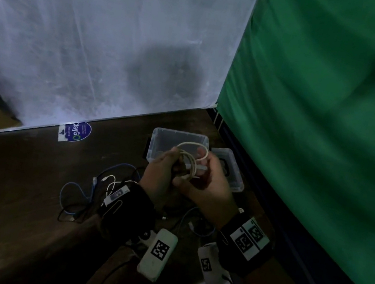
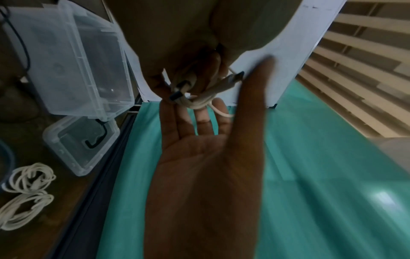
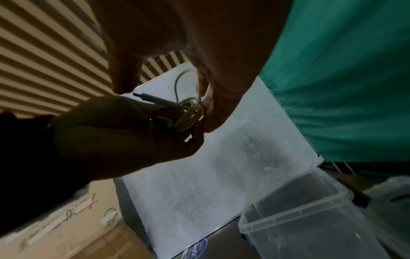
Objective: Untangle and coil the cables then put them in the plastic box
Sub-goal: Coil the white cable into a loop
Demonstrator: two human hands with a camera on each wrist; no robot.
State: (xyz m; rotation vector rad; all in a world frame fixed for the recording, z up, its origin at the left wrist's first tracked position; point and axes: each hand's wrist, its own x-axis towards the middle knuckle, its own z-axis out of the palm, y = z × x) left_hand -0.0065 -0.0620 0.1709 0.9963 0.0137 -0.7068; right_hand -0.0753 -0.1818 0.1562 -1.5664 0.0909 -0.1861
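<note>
A white cable (image 1: 190,161) is wound into a small coil and held up between both hands, just in front of the clear plastic box (image 1: 156,141). My left hand (image 1: 166,165) holds the coil (image 2: 199,103) at its fingertips, thumb stretched out beside a plug. My right hand (image 1: 205,170) pinches a loop of the same cable (image 3: 188,112) from the other side. The box (image 3: 299,215) stands open, and I see nothing inside it. A tangle of blue, black and white cables (image 1: 98,188) lies on the wooden table under my wrists.
A smaller clear box (image 2: 66,140) with a black cable inside sits right of the big one. Two coiled white cables (image 2: 26,177) lie on the table. A white board (image 1: 99,38) closes the back and a green cloth (image 1: 324,115) the right side. A sticker (image 1: 75,133) lies near the board.
</note>
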